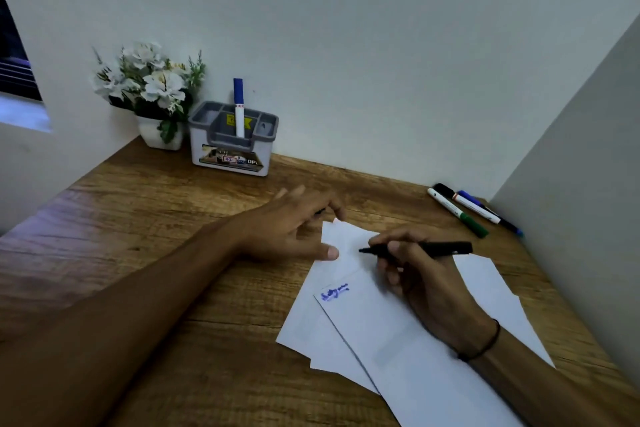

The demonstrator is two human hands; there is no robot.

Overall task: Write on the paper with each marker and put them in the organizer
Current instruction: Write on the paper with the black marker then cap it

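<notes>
My right hand [415,274] grips a black marker [436,249] with its bare tip pointing left, just above the top white sheet of paper [398,340]. Blue scribble [334,291] marks that sheet's upper left corner. My left hand [294,225] lies palm down with fingers spread, its thumb at the papers' far corner. A small dark bit [320,211] shows under its fingers; I cannot tell if the hand holds it. The grey-and-white organizer [232,146] stands by the back wall with a blue-capped marker [239,107] upright in it.
Three more markers [467,208] lie at the back right by the side wall: green-capped, black and blue. A white pot of white flowers [152,94] stands left of the organizer. More sheets lie under the top one on the wooden desk [138,218].
</notes>
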